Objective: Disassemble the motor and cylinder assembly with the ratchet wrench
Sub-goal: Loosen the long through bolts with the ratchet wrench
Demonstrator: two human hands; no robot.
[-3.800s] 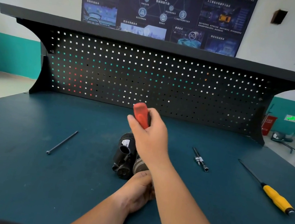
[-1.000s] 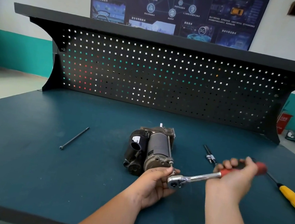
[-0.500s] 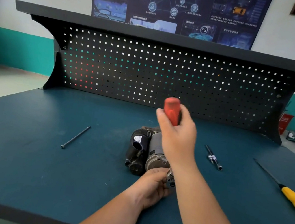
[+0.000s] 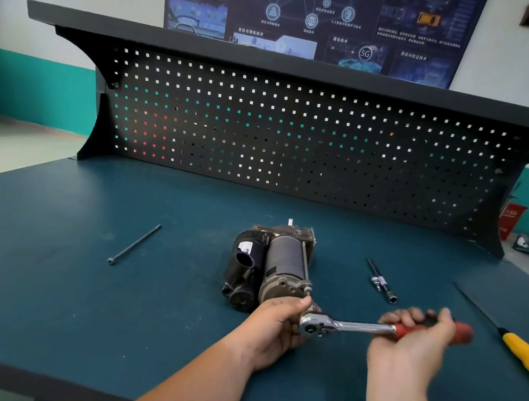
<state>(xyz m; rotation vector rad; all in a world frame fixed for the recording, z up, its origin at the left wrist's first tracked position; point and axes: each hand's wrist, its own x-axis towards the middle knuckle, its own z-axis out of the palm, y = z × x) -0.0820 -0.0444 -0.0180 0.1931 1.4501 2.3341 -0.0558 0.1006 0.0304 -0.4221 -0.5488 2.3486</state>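
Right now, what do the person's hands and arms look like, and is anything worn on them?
The left hand and right hand are bare: no gloves, rings or watch show. Both forearms are bare too, no sleeve in view. The left hand has small dark marks near its knuckles.

ratchet wrench (image 4: 371,327) handle swung from upright down to the right, right hand (image 4: 413,340) lowered

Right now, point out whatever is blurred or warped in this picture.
Head view: the right hand and the ratchet wrench handle are motion-blurred; the left hand and motor assembly are sharp; the shelf edge bows from wide-angle distortion.
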